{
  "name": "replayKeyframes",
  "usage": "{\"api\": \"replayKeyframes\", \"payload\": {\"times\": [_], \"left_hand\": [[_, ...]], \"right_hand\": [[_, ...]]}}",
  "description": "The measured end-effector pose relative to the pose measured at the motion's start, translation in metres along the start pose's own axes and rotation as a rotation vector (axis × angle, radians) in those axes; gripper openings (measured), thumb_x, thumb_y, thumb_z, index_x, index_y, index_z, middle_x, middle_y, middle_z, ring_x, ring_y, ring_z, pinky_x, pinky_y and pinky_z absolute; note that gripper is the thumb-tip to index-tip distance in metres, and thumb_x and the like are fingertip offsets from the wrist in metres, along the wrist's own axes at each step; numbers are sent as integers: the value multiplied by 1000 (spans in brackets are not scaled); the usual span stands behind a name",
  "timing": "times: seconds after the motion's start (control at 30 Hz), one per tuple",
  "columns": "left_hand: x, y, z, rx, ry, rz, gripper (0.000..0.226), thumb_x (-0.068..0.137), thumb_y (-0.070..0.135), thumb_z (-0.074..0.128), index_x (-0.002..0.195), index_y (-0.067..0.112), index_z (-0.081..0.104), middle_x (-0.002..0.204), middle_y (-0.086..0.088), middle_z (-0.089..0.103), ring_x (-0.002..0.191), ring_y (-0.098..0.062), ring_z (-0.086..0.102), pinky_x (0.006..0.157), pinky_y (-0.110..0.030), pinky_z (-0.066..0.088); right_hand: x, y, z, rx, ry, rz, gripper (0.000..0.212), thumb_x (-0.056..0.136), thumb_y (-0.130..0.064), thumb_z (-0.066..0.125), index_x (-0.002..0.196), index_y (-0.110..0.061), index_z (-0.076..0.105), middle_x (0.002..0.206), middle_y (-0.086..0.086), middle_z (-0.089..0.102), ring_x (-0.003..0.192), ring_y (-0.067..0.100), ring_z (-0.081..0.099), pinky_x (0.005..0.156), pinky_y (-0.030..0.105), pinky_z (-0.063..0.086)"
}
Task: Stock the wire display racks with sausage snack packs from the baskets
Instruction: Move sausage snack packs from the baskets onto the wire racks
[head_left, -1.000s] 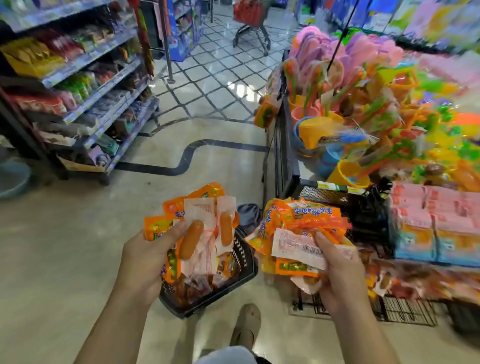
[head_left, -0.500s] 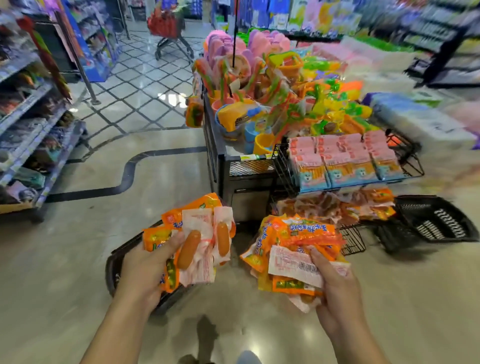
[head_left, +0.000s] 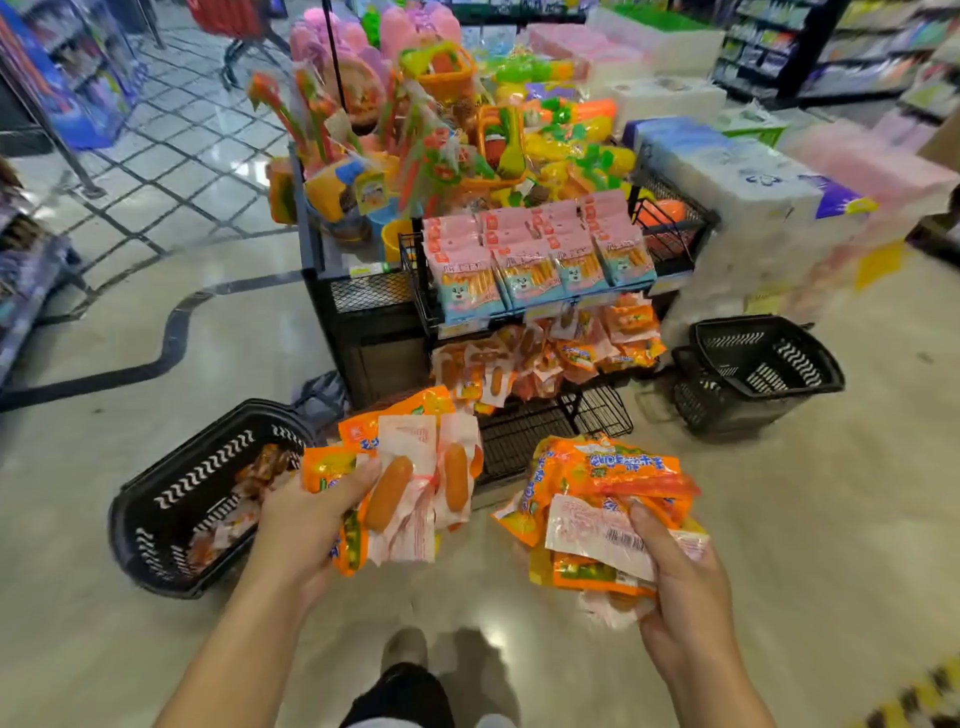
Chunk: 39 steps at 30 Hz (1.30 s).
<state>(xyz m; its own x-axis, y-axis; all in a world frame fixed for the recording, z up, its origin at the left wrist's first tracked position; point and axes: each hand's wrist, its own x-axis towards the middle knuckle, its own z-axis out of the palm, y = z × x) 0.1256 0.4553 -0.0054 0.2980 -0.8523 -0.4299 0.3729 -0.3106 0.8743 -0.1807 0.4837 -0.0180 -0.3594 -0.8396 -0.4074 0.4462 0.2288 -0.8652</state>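
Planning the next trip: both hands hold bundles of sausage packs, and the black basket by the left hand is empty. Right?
Not quite. The head view shows the left hand and right hand holding sausage packs, but the black basket by the left hand is not empty: packs lie in it.

Nothing is reading clearly from where I'm standing: blue lettering is showing on the sausage packs (head_left: 623, 464) and a barcode on their white label (head_left: 597, 535), both too blurred.
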Motion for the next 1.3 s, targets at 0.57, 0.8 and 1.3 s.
{"api": "replayKeyframes", "payload": {"times": [0.57, 0.8, 1.3], "left_hand": [[136, -93, 129, 152, 84, -206, 17, 85, 19, 82, 96, 8, 75, 90, -14, 79, 69, -24, 76, 56, -32, 59], [233, -198, 153, 211, 176, -213, 22, 82, 20, 85, 101, 11, 78, 93, -9, 80, 82, -25, 77, 72, -38, 60], [497, -450, 147, 162, 274, 0, 14, 84, 21, 83, 94, 15, 75, 85, -3, 78, 69, -17, 73, 61, -32, 57]], "right_hand": [[194, 2, -19, -84, 101, 154, 61, 74, -25, 85, 128, -4, 65, 112, 21, 76, 87, 35, 74, 47, 27, 53], [332, 88, -39, -131, 59, 213, 62, 76, -24, 86, 130, -5, 65, 115, 18, 76, 100, 36, 75, 69, 41, 63], [622, 345, -50, -145, -196, 131, 52, 84, -18, 83, 130, -2, 63, 116, 17, 75, 89, 28, 76, 56, 32, 57]]}}
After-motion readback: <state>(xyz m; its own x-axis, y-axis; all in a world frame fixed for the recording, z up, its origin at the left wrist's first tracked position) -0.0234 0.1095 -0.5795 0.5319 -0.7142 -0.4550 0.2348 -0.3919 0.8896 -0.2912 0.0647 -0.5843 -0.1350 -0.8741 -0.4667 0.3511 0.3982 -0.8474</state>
